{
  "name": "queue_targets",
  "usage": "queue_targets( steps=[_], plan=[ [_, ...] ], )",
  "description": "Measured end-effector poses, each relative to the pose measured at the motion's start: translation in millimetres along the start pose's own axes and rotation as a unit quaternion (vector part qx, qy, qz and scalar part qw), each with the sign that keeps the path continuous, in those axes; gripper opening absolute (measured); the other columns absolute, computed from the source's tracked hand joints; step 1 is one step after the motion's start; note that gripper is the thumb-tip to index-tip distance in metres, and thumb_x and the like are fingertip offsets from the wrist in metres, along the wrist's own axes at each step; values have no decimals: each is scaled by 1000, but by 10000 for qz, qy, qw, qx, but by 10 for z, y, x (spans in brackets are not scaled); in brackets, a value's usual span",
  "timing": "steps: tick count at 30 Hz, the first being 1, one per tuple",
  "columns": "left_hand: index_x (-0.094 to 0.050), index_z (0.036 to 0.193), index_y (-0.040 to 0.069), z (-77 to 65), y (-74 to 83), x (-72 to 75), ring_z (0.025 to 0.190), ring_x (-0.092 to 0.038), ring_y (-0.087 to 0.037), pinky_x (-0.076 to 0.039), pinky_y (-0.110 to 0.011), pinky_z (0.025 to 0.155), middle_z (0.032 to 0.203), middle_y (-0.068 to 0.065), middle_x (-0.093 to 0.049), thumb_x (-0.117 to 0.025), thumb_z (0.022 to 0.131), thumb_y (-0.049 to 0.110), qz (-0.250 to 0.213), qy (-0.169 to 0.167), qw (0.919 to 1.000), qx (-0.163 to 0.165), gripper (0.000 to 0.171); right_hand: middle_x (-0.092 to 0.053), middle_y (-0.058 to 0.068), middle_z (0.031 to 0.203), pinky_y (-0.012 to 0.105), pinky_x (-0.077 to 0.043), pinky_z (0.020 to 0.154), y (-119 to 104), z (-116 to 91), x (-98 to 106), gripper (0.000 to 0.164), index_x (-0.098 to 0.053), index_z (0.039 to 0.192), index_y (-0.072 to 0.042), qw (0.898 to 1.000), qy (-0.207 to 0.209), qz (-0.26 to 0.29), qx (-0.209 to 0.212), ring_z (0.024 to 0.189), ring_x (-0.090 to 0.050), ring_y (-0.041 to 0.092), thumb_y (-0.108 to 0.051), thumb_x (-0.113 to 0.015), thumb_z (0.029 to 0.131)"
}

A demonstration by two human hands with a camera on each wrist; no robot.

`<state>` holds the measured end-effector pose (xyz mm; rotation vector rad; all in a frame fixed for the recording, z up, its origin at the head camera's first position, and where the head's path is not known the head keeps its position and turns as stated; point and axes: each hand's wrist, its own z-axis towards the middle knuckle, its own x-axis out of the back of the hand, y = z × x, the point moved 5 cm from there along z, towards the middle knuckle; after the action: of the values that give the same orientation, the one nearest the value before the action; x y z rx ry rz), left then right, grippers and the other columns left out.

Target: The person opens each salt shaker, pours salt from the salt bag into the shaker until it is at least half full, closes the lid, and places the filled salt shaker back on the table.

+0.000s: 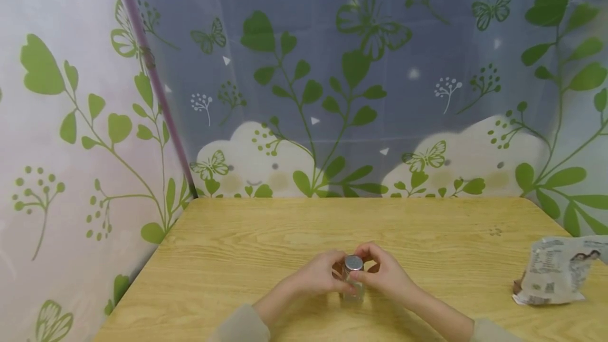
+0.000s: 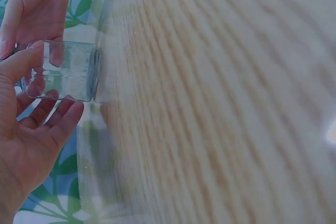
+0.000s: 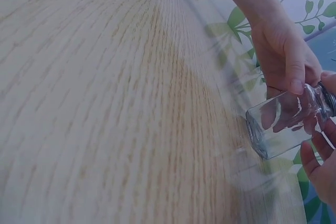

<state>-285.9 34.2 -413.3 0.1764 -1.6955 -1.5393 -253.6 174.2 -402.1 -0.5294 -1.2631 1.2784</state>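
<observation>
A small clear glass jar [image 1: 357, 294] with a silver metal lid [image 1: 353, 263] stands upright between the two hands, low at the table's surface. My left hand [image 1: 323, 274] grips the glass body from the left, its thumb in front and its other fingers around the far side. From the right, my right hand [image 1: 387, 273] pinches around the lid with thumb and forefinger. Through the left wrist view the glass body [image 2: 73, 72] appears see-through, with the left fingers [image 2: 65, 121] along it. The right wrist view shows the jar's thick base [image 3: 256, 137] close to the wood.
A crumpled white printed packet [image 1: 553, 273] lies at the right side of the wooden table [image 1: 266, 231]. Behind the table hangs a blue cloth [image 1: 304, 67] with green leaves and butterflies. A pale patterned cloth [image 1: 71, 136] closes off the left side.
</observation>
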Motion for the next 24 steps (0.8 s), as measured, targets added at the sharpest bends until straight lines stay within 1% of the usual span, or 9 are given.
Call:
queue_targets(
  steps=[7,11,18,24],
  plan=[
    [-58,103,10,-17,12,-3,90,-55,-8,-47,-22,79,93,6,-56,-72,80,17,21,-2,9999,-121,28,-57,11,103,28,-46,70,15,-4,-12,31,-52,110,0,9999,-52,112,53,93,-51,14,-12,-66,85],
    [-58,103,9,-9,13,8,89,-55,-8,-47,-22,78,92,5,-57,-70,81,17,6,-24,9999,-169,25,-56,12,104,28,-47,71,-5,3,-10,31,-51,111,0,9998,-90,161,92,94,-51,15,-11,-66,86],
    [-57,107,6,-5,26,22,86,-57,-8,-48,-23,76,93,5,-59,-71,80,12,-139,98,9997,-155,30,-56,12,103,28,-47,71,-17,7,-10,32,-51,111,0,9998,-86,133,78,94,-51,15,-12,-66,85],
    [-58,107,7,-23,10,10,87,-56,-8,-48,-23,76,93,7,-58,-70,82,13,-185,32,9996,-222,29,-56,11,103,28,-47,71,-7,-15,-23,34,-51,110,0,9999,-40,125,51,93,-51,13,-12,-68,84]
  ],
)
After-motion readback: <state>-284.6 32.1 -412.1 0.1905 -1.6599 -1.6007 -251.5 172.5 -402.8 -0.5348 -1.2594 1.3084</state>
